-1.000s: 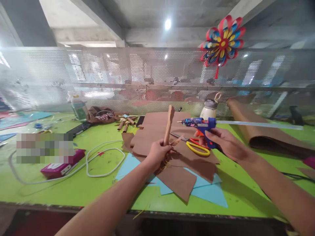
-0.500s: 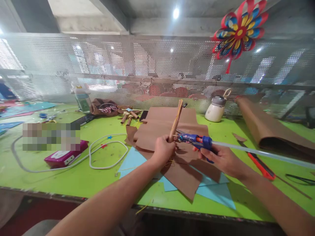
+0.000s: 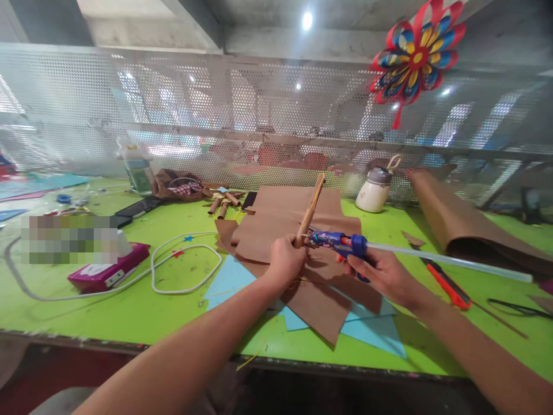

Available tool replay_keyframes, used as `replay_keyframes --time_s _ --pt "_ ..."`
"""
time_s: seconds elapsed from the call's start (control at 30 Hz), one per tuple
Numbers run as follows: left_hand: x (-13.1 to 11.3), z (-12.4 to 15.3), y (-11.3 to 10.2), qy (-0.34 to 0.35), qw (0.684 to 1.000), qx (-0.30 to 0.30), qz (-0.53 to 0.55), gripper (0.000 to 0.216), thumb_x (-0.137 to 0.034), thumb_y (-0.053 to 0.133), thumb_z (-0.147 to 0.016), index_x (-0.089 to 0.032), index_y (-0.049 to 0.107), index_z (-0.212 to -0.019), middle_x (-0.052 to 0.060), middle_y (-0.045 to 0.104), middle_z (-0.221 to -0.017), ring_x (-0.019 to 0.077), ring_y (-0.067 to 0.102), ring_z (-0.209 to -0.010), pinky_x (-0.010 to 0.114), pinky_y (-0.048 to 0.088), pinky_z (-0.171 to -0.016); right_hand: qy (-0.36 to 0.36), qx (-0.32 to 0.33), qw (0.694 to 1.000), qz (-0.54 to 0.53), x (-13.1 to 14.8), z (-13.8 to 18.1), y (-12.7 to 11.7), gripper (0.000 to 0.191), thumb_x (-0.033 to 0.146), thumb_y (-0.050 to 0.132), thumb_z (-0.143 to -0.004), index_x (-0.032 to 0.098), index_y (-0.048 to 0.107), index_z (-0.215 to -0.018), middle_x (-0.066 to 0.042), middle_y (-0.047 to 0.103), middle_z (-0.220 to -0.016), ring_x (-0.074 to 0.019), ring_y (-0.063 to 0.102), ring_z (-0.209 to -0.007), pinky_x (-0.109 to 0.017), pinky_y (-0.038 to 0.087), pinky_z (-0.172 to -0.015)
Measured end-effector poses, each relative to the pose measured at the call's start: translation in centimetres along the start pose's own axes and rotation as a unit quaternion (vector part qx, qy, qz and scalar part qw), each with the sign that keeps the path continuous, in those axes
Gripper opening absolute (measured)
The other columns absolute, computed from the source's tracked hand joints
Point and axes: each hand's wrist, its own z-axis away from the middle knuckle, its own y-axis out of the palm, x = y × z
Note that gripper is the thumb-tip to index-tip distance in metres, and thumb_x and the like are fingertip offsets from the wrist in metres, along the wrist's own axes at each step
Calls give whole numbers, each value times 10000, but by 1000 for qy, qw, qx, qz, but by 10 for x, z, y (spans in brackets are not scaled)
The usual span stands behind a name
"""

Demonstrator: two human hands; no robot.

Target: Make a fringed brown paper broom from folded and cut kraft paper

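My left hand [image 3: 287, 262] clasps a slim brown paper roll [image 3: 311, 208], tilted over flat brown paper sheets [image 3: 279, 202]; my right hand [image 3: 384, 275] grips a blue plastic glue gun [image 3: 341, 242], nozzle beside the roll.

No legible text or numbers, fine marks [image 3: 344, 249] on the blue glue gun [image 3: 355, 245] too small to read

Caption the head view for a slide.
Left hand grips a brown stick; right hand holds a glue gun, its nozzle beside it.
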Motion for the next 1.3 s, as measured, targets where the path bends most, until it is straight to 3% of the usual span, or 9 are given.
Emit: replay_keyframes --time_s 0.93,1.3 --pt "-12 3 -4 -4 998 -10 -57 114 -158 591 -624 -130 672 -699 47 608 -548 159 565 -573 207 366 -496 -11 -21 998 54 0 4 4 337 460 438 -849 160 557 -753 -14 524 -632 -140 468 -600 -258 358 -538" --pt "-13 4 -4 0 998 -4 -55 148 -148 584 -628 -137 681 -738 51 617 -556 159 565 -564 209 366 -499 -14 -34 998 54 -2 5 4 330 445 441 -854 147 581 -865 -12 510 -643 -142 453 -609 -263 358 -562"
